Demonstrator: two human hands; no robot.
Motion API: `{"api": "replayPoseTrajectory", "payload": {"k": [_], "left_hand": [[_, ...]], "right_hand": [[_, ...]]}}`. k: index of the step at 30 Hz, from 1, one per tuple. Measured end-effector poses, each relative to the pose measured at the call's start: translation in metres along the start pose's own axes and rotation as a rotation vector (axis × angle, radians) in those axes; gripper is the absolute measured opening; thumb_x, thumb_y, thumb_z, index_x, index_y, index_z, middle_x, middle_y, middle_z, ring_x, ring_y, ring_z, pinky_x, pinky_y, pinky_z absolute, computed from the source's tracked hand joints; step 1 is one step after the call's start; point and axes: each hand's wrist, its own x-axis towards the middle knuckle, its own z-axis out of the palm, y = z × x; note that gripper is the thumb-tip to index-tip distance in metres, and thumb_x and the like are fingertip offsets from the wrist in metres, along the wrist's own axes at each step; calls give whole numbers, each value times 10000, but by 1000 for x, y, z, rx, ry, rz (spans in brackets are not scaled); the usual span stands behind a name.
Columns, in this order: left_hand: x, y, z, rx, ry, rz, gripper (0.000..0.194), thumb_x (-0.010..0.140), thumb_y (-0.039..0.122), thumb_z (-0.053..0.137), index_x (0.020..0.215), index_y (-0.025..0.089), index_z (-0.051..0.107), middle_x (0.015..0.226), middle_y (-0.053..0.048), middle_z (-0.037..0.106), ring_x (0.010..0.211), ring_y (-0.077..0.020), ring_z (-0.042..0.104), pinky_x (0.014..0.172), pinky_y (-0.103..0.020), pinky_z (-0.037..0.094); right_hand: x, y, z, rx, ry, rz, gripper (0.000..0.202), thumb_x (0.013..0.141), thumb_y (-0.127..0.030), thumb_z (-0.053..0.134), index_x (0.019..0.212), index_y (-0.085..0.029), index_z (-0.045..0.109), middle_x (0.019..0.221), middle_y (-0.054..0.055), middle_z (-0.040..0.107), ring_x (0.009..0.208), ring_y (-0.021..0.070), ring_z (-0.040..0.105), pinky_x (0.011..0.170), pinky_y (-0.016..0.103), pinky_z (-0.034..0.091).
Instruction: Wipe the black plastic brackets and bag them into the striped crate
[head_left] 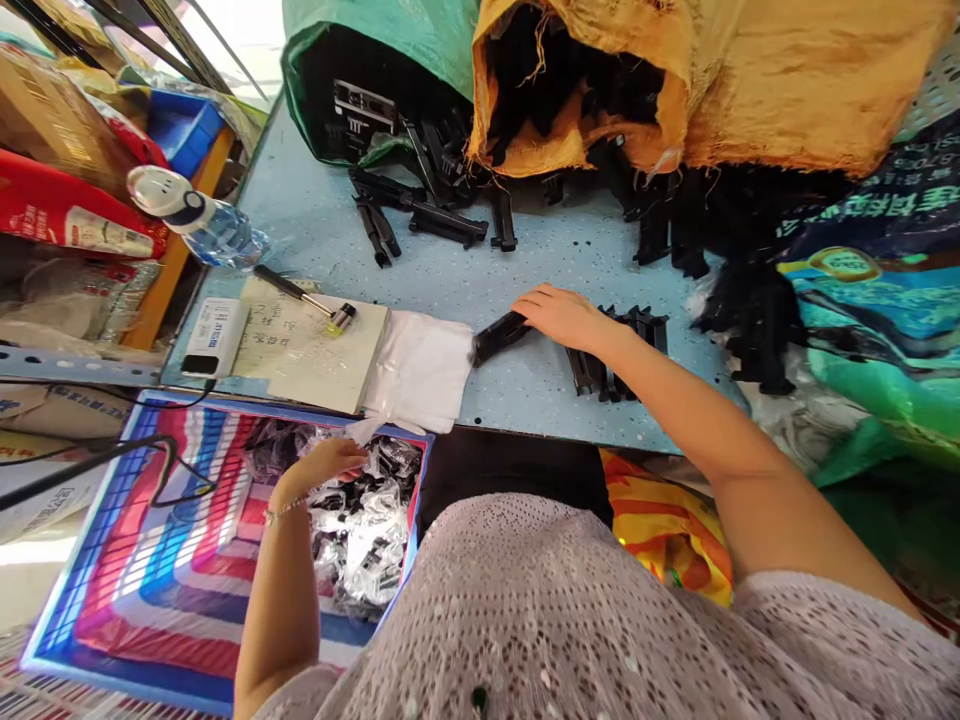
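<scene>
Black elongated plastic part (499, 339): on the pale blue speckled desk (517, 395), upper-right end beneath the right grip.
Right grip (562, 318): fingers loosely extended over that end; whether they close on it cannot be told.
Left grip (334, 461): half-curled above the blue-rimmed plastic crate (127, 686), down and left of the right grip; any hold is unclear.
Row risk: the forearm (667, 400) could topple the row of black slotted plastic parts (582, 374) right of the right grip by dipping low.
Slip risk: an end-only hold could let the part swing.
Long axis: slanting down-left from the right grip, free end pointing toward the flat translucent white plastic bags (426, 365).
</scene>
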Motion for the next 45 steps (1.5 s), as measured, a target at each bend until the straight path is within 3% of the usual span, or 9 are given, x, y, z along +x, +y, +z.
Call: {"api": "replayPoseTrajectory", "payload": {"k": [3, 7, 9, 19, 26, 34, 37, 42, 45], "left_hand": [[-2, 64, 28, -111, -41, 234, 327, 911, 481, 622, 962, 198, 778, 770, -71, 738, 702, -202, 705, 689, -317, 591], [42, 144, 70, 79, 612, 443, 229, 960, 331, 582, 1004, 186, 753, 991, -129, 721, 962, -247, 680, 885, -383, 556], [68, 159, 77, 184, 738, 391, 156, 931, 244, 594, 904, 183, 735, 1019, -139, 692, 973, -255, 655, 861, -380, 535], [82, 136, 39, -368, 548, 249, 88, 799, 243, 678, 839, 177, 637, 694, 14, 616, 601, -128, 552, 576, -251, 420], [59, 139, 28, 319, 735, 412, 398, 842, 33, 452, 1073, 172, 744, 1180, -141, 714, 1133, -275, 661, 1028, -439, 523], [58, 128, 23, 112, 696, 557, 633, 886, 43, 446, 1498, 186, 516, 1517, -161, 528, 1235, -206, 635, 1034, -374, 566], [36, 137, 45, 189, 594, 686, 680, 931, 45, 427, 1584, 229, 397, 1582, -150, 465, 1434, -238, 506, 1169, -436, 486], [9, 155, 83, 227, 352, 864, 703, 951, 54, 434, 1615, 262, 334, 1600, -131, 459, 1471, -271, 480, 1221, -456, 458], [-1, 158, 85, 259, 403, 863, 556, 965, 136, 552, 1512, 223, 497, 1468, -162, 586, 1331, -280, 616, 1128, -418, 551]], "right_hand": [[-1, -8, -4, 193, 90, 193, 310, 995, -271, 534, 1247, -150, 667, 1220, 164, 717, 1155, 327, 613, 954, 477, 502], [2, -39, 8, 872, 174, 378, 295, 1001, -373, 531, 1174, -186, 680, 997, 68, 746, 913, 235, 679, 836, 391, 546], [-1, -57, 15, 1211, 190, 435, 289, 971, -420, 590, 1107, -186, 691, 948, 55, 746, 859, 203, 685, 803, 357, 560], [4, -120, 42, 1943, 147, 463, 345, 833, -532, 768, 926, -205, 712, 940, 68, 770, 922, 231, 731, 821, 363, 600], [17, -146, 70, 1886, 256, 569, 267, 840, -447, 746, 908, -203, 659, 788, 12, 734, 726, 146, 675, 641, 237, 536], [-20, -137, 74, 2250, -564, 293, 298, 945, -376, 509, 938, -113, 648, 478, -103, 405, 346, 42, 97, 332, 182, 138], [-9, -144, 81, 2024, -369, 461, 303, 968, -381, 465, 902, -141, 637, 486, -103, 361, 367, 54, 110, 372, 193, 169], [-15, -164, 68, 1308, 128, 644, 182, 895, -360, 670, 1028, -235, 662, 840, 37, 690, 762, 201, 634, 644, 275, 454], [-30, -170, 61, 1212, 81, 504, 260, 903, -341, 681, 1144, -250, 650, 965, 59, 711, 870, 218, 654, 733, 306, 496]]}}
